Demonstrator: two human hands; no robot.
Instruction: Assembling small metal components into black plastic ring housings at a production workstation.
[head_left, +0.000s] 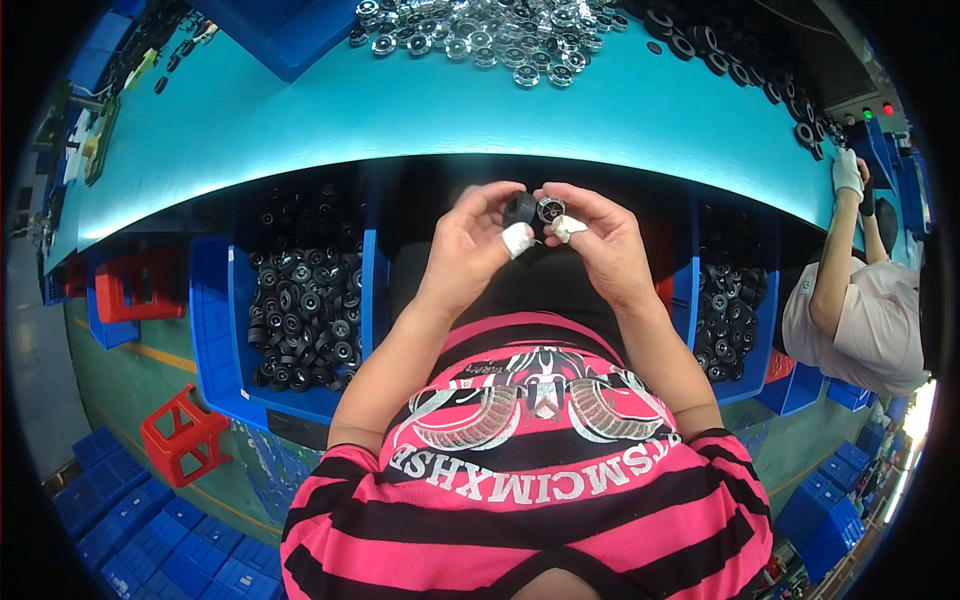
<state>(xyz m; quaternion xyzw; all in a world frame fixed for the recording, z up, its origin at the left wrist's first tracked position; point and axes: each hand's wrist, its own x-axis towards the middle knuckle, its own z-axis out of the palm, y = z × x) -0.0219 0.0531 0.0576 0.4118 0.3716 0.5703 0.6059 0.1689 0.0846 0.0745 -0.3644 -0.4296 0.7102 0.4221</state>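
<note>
Above my lap, just in front of the turquoise table edge, both hands are close together. My left hand point(462, 245) pinches a small black toy tire point(517, 208) between thumb and fingers. Beside it, my right hand point(612, 245) grips a shiny silver wheel hub point(550, 209) with its spoked face showing. Tire and hub are side by side; whether they touch, I cannot tell. White wrapping covers the tips of both thumbs. A heap of clear and silver hubs point(490, 45) lies on the table beyond my hands.
Blue bins of black wheels stand at my left point(230, 350) and right point(762, 355). Loose black tires point(738, 72) line the table's far right. A co-worker's white-gloved hand point(847, 172) is at the right end. Red stools point(188, 440) and stacked blue crates point(180, 545) stand lower left.
</note>
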